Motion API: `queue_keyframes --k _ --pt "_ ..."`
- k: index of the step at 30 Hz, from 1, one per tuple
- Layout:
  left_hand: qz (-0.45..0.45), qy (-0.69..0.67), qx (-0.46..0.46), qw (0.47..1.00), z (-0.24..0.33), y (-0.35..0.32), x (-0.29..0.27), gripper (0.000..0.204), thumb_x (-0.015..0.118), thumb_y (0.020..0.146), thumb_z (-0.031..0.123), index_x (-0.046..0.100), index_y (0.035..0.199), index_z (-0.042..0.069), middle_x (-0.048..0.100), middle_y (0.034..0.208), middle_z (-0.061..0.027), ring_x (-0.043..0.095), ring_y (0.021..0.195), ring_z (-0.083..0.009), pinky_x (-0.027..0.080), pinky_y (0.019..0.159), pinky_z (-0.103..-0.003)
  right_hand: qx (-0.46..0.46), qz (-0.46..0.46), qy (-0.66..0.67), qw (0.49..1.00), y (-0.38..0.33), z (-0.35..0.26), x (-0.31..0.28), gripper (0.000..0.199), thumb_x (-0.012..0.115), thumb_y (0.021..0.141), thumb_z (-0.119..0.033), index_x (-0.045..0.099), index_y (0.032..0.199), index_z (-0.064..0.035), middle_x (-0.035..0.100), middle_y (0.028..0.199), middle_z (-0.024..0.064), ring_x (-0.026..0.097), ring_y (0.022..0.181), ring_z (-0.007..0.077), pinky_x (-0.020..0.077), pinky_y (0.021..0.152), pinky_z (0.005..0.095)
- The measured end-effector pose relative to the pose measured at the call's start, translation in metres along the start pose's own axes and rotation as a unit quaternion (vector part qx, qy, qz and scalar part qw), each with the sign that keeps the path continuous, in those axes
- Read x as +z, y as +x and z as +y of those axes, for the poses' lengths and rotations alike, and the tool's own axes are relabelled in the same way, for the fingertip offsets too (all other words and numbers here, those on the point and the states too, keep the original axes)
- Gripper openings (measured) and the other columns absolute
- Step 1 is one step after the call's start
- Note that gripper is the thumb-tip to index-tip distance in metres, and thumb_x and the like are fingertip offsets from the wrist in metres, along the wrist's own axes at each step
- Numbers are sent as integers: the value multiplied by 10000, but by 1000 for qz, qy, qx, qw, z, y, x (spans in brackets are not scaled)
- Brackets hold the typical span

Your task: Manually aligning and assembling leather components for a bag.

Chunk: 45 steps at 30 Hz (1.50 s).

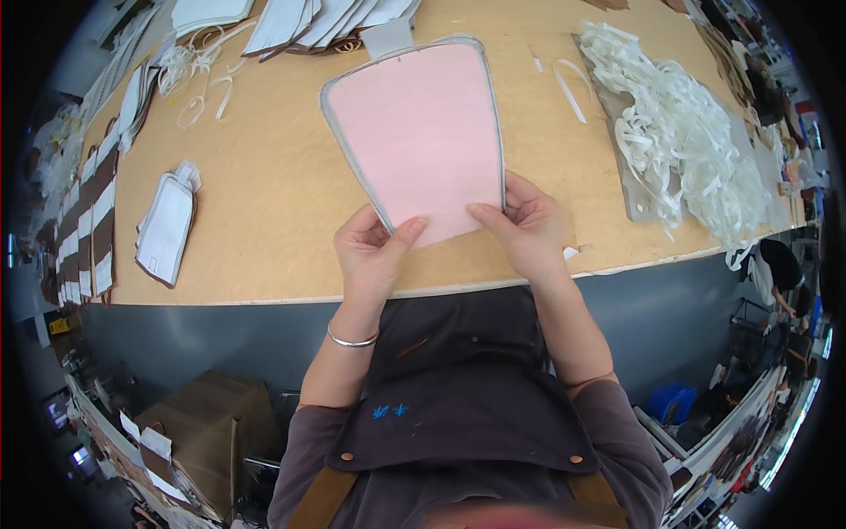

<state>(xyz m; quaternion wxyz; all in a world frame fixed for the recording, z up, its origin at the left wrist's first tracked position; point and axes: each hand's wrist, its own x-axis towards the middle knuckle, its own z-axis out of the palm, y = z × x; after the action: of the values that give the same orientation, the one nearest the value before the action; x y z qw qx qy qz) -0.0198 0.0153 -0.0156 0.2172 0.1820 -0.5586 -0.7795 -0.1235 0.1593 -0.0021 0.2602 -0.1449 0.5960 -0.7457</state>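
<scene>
A pink, flat trapezoid panel (419, 141) with a grey edge is held up over the near part of the table, its wide end away from me. My left hand (374, 249) pinches its lower left corner, thumb on the pink face and fingers behind. On the lower right corner, my right hand (527, 227) grips in the same way. The fingers behind the panel are partly hidden. Just beyond its far edge lies a small pale grey piece (388, 37).
Stacked white and brown panels (322, 22) lie at the far side of the tan table (264, 203). A smaller stack (167, 225) sits at left, near loose white strips (207, 62). A heap of white ribbon (679, 123) covers a grey board at right.
</scene>
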Motion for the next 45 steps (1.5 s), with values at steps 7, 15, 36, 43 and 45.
queue_keyframes --k 7,15,36,43,45 --pt "64 4 71 995 -15 -6 14 245 662 799 -34 598 1035 -47 652 945 -72 599 838 -90 483 766 -222 -152 152 -245 945 -9 21 25 484 620 823 -12 448 1269 66 603 1121 145 608 978 194 478 858 298" --pt "-16 -46 30 998 -2 1 -6 262 658 795 -46 599 1050 -42 653 966 -72 604 868 -102 486 782 -234 -157 77 -25 984 -9 -9 7 646 667 795 -69 334 1338 40 520 1228 193 517 1129 233 406 950 339" --pt "106 97 54 988 -3 7 17 188 761 695 -5 672 861 -21 577 765 -28 590 635 -78 502 587 -191 -128 47 27 990 10 15 4 401 638 818 -17 469 1179 22 570 1109 98 549 1002 142 434 879 282" --pt "148 207 135 958 -9 10 28 219 746 725 46 672 925 -3 589 749 -44 602 680 -105 514 611 -224 -218 182 -43 958 2 15 32 402 654 819 -42 458 1159 41 549 1092 99 534 1010 148 421 879 274" --pt "143 283 154 936 -10 10 26 215 736 741 62 671 937 1 594 758 -48 604 696 -112 517 621 -237 -216 170 -54 960 5 20 26 409 656 818 -41 456 1166 37 552 1096 100 536 1008 146 423 881 277"
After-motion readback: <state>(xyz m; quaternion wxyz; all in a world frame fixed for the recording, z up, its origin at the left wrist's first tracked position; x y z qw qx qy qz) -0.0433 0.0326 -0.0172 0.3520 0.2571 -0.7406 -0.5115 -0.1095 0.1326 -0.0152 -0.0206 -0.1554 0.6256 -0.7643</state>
